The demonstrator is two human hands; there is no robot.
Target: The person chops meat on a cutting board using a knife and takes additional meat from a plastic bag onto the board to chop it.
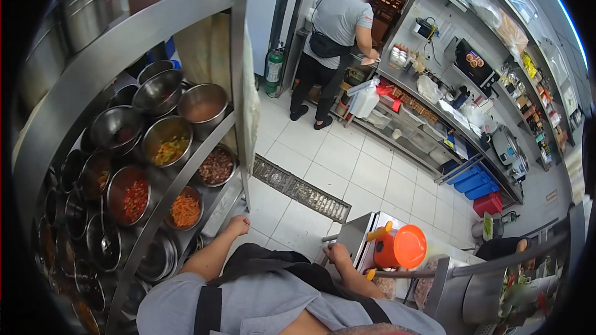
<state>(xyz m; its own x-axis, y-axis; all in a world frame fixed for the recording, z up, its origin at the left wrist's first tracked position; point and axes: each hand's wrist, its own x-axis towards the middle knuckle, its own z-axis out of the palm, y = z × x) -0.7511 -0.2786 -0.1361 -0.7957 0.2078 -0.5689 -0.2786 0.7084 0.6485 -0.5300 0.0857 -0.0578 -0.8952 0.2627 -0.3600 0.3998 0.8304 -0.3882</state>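
My left hand [238,226] hangs loosely curled beside the metal rack, with nothing visible in it. Close to it on the rack are a bowl of shredded orange vegetable [185,211] and a bowl of chopped reddish pieces [216,166]. My right hand [338,254] is closed around a metal handle [329,238] at the edge of a steel cabinet [352,240]; the fingers are partly hidden. Just right of that hand, an orange container [400,246] and a yellow handle [380,231] are on the cabinet's far side.
The rack [238,56] carries several steel bowls at my left. A floor drain [301,187] crosses the tiles ahead. Another person [338,31] stands at the far counter [428,99], near a green cylinder [273,71]. Another person's arm [506,248] shows at right.
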